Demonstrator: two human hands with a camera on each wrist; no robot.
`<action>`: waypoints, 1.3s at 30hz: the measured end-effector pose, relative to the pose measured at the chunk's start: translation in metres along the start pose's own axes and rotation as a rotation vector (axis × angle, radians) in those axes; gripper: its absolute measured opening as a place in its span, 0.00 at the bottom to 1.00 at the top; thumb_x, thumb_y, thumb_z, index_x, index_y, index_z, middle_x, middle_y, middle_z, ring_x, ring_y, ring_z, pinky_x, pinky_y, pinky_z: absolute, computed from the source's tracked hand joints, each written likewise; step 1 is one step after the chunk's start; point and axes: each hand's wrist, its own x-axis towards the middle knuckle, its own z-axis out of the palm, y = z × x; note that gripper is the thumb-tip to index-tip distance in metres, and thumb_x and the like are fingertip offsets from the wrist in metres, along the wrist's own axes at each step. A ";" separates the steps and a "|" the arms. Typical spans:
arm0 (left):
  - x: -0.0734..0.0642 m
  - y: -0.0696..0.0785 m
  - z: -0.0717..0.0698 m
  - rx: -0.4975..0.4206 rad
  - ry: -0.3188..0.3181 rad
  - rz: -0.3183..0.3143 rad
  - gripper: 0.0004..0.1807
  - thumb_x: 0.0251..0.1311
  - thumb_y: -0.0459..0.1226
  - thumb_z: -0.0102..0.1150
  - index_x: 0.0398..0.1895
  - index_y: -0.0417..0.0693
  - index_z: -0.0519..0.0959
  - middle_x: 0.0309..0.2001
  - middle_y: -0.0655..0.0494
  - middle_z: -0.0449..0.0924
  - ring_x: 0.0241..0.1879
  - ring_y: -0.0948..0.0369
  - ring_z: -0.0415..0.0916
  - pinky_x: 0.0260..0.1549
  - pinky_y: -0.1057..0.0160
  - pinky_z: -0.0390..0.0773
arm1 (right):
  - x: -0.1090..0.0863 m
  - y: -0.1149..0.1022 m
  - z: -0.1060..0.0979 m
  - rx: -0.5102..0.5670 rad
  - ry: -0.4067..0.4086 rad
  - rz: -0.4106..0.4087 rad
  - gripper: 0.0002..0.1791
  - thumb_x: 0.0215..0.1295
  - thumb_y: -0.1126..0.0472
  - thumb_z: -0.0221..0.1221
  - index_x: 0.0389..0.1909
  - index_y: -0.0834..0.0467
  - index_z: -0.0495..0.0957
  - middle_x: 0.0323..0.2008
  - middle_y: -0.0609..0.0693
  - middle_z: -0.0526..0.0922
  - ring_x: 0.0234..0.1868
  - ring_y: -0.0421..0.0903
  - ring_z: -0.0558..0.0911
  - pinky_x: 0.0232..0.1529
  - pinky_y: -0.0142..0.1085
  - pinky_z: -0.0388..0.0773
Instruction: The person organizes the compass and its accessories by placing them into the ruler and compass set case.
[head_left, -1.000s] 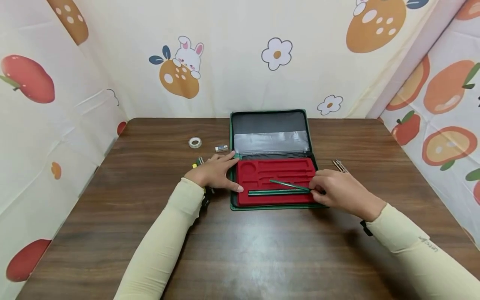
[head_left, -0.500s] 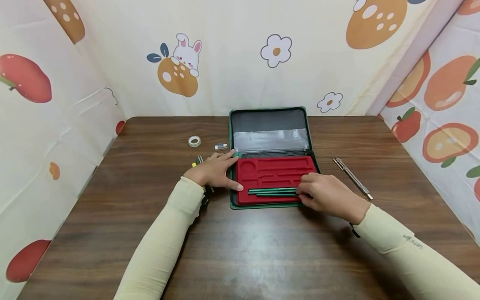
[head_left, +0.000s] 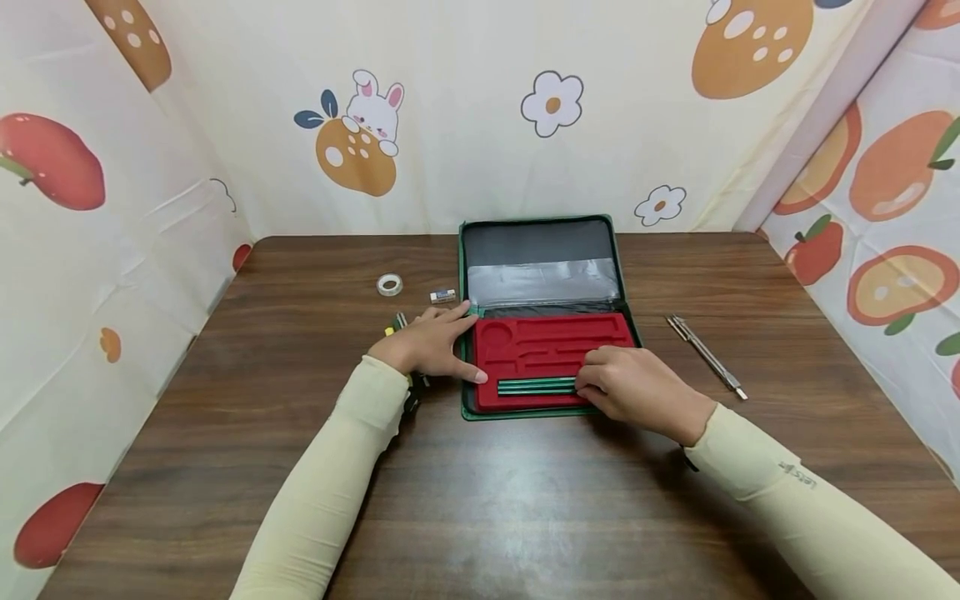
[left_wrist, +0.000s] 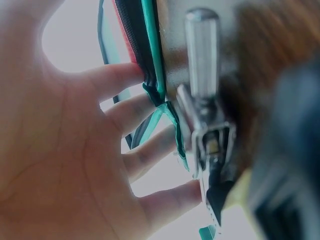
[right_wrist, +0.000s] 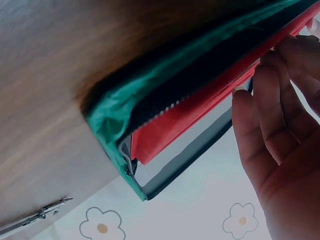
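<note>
Backdrop (head_left: 465, 158): pale, fruit, flower and rabbit prints, behind both hands.
Tabletop (head_left: 525, 517): brown woodgrain, under both hands.
Green case (head_left: 536, 242): zip type, lying open between the hands, lid folded away from them.
Red insert (head_left: 551, 344): in the case's near half, shaped recesses, between left thumb and right fingers.
Right hand (head_left: 633, 387): fingers curled, pinching the right ends of the pencils over the insert.
Left hand (head_left: 435, 346): fingers straight and spread, gripping nothing; thumb on the insert's left edge, fingers at the case's left side.
Green pencils (head_left: 536, 387): side by side along the insert's near edge, running from right fingertips toward left thumb.
Silver compass (head_left: 705, 356): on table, just beyond right hand, to its right.
Silver-handled tool (left_wrist: 204, 55): beside left fingers, outside the case, partly hidden.
Tape roll (head_left: 389, 285): beyond left hand.
Eraser (head_left: 442, 297): just past left fingertips.
</note>
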 end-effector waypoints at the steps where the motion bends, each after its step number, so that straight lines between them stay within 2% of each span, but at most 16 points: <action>1: 0.000 0.000 0.000 0.000 0.000 0.000 0.58 0.53 0.67 0.65 0.82 0.57 0.49 0.81 0.59 0.34 0.78 0.45 0.34 0.71 0.36 0.45 | 0.000 0.000 0.001 -0.002 0.001 0.001 0.05 0.56 0.61 0.73 0.29 0.49 0.86 0.29 0.41 0.79 0.30 0.38 0.79 0.31 0.37 0.81; 9: 0.000 -0.001 0.001 0.001 0.002 0.001 0.58 0.53 0.67 0.64 0.82 0.58 0.49 0.81 0.59 0.33 0.78 0.45 0.33 0.71 0.36 0.43 | -0.009 0.005 -0.001 0.011 0.046 0.041 0.05 0.56 0.60 0.73 0.32 0.49 0.87 0.33 0.41 0.81 0.33 0.38 0.81 0.33 0.39 0.82; 16: -0.001 -0.001 0.001 0.006 0.002 -0.004 0.58 0.53 0.67 0.64 0.82 0.58 0.49 0.81 0.59 0.33 0.78 0.45 0.34 0.71 0.35 0.44 | -0.036 0.028 -0.018 0.006 0.078 0.182 0.08 0.53 0.65 0.72 0.32 0.52 0.86 0.32 0.42 0.82 0.32 0.38 0.80 0.31 0.40 0.82; 23: -0.001 -0.001 0.001 0.005 0.001 0.004 0.58 0.53 0.67 0.64 0.82 0.57 0.49 0.81 0.58 0.33 0.77 0.45 0.34 0.71 0.36 0.44 | -0.064 0.054 -0.029 -0.020 0.026 0.321 0.07 0.55 0.65 0.70 0.32 0.50 0.84 0.27 0.39 0.79 0.27 0.36 0.74 0.26 0.40 0.77; 32: 0.000 0.000 0.000 0.010 0.005 0.011 0.58 0.53 0.67 0.64 0.82 0.56 0.49 0.81 0.57 0.34 0.77 0.45 0.34 0.70 0.36 0.45 | -0.101 0.088 -0.037 -0.009 -0.045 0.512 0.02 0.61 0.63 0.68 0.34 0.55 0.85 0.24 0.40 0.78 0.25 0.38 0.73 0.25 0.40 0.72; 39: 0.000 -0.001 0.002 0.003 0.006 0.002 0.58 0.52 0.67 0.65 0.82 0.57 0.49 0.81 0.58 0.35 0.77 0.44 0.35 0.70 0.35 0.46 | -0.111 0.105 -0.034 0.036 -0.106 0.629 0.07 0.65 0.57 0.67 0.36 0.57 0.86 0.26 0.43 0.80 0.26 0.41 0.76 0.27 0.43 0.74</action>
